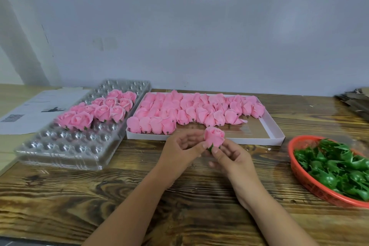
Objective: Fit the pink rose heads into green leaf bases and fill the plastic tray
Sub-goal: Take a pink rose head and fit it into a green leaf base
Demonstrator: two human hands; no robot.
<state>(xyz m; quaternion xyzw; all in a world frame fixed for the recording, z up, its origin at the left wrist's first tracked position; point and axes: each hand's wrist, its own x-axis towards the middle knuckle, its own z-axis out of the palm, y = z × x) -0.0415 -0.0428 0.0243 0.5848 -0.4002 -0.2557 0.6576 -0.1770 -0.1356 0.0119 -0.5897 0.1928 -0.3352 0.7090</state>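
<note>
Forearms nearest, crossing a dark, knotty wooden tabletop [60, 191] toward mid-scene. Both hands together on one rose [214, 137]: left hand [182, 149] pinching at the flower's foot with thumb and fingers, right hand [229, 158] pinching the green base [211, 148] from below. Rose held upright above the tabletop, just in front of the white box [276, 132].

Likely in the seating step. Possible trouble: squeezing too hard and creasing the soft, thin petals; a base seated crooked or loose, letting the head drop off on the way to the tray [65, 158]; a tilted head fouling neighbours in the cups.

Roses soft, matte, layered, bud-shaped. Bases glossy, bulbous, with pointed sepals, heaped in a red mesh basket [311, 183]. Tray clear, thin, dimpled with round cups, part filled with finished roses [95, 113] across the middle. Box shallow, card, holding loose heads [191, 112].
</note>
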